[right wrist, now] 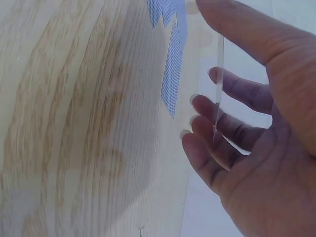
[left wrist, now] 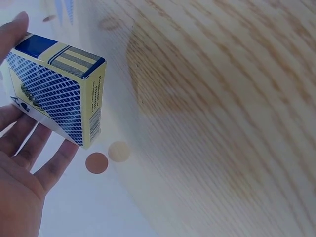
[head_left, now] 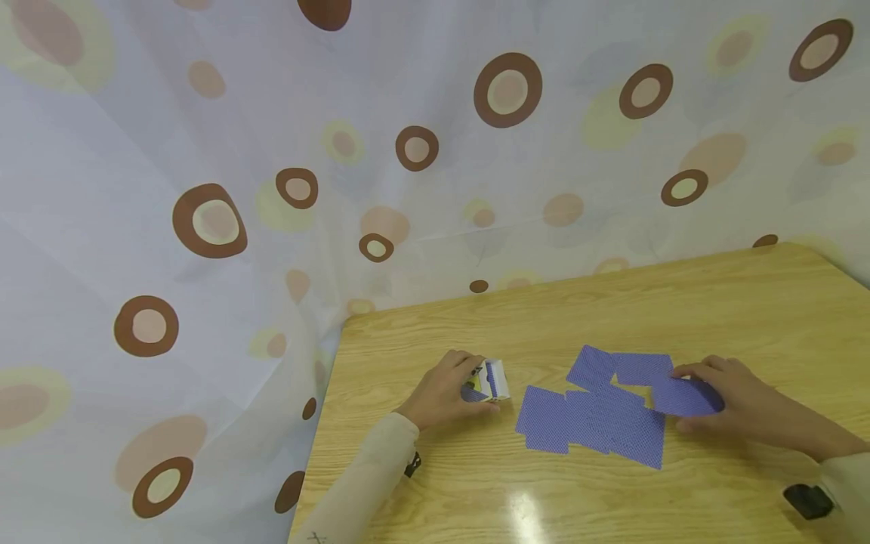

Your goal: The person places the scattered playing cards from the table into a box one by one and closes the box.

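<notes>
My left hand [head_left: 442,391] grips a playing card box [head_left: 498,380] by its sides at the left of the table. The box's open end faces right, toward the cards. In the left wrist view the box [left wrist: 54,94] shows a blue checked back with yellow edges and a barcode, the thumb above and the fingers below. At the right, my right hand [head_left: 737,400] holds a blue-backed playing card [head_left: 686,397] between thumb and fingers. It appears edge-on as a thin card [right wrist: 219,74] in the right wrist view. Several playing cards [head_left: 605,415] lie face down, overlapping, between the hands.
The wooden table [head_left: 469,491] runs up to a spotted curtain [head_left: 435,204] behind it, and the same cloth hangs along the left side. A dark strap piece [head_left: 807,500] is at the right wrist.
</notes>
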Tool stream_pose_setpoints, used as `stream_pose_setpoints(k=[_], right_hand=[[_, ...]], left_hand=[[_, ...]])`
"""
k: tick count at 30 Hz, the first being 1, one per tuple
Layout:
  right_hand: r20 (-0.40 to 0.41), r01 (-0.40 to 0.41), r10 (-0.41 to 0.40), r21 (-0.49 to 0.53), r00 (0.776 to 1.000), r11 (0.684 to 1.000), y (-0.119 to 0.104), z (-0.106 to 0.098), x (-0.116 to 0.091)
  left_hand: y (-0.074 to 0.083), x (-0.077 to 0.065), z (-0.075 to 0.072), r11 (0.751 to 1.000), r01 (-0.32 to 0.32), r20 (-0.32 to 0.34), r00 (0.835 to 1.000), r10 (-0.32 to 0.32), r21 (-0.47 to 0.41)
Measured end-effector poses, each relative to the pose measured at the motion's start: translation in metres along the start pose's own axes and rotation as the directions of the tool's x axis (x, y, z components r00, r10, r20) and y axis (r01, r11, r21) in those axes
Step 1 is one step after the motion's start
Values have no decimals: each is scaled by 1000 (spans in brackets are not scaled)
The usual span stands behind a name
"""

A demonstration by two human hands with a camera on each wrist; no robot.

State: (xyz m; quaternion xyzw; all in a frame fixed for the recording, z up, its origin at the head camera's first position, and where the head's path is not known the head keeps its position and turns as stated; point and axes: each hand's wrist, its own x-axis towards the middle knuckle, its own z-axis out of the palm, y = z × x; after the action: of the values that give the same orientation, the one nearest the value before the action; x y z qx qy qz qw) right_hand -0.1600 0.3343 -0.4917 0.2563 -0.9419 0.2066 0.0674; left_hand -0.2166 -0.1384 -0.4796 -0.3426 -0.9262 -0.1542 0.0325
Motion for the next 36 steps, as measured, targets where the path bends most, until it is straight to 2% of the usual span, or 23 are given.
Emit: stream_pose_setpoints(k=[8, 13, 18, 30, 36], right_hand=[[-36, -6, 7, 18, 999, 1000, -11, 1, 13], [-48, -8, 9, 35, 999, 999, -18, 4, 23], [-17, -30, 32, 74, 999, 997, -25, 8, 33], [5, -1, 1, 118, 1000, 993, -41, 20, 55], [35, -15, 10, 152, 999, 988, -46, 25, 63]], left_hand=[[2, 0, -1, 1000, -10, -5, 1000, 10, 1], [5, 1, -3, 1000, 10, 2, 1000, -10, -13], [7, 2, -3, 1000, 23, 11, 1000, -23, -17], [7, 5, 0, 1000, 16, 26, 1000, -16, 3], [9, 6, -1, 1000, 7, 34, 999, -7, 11]])
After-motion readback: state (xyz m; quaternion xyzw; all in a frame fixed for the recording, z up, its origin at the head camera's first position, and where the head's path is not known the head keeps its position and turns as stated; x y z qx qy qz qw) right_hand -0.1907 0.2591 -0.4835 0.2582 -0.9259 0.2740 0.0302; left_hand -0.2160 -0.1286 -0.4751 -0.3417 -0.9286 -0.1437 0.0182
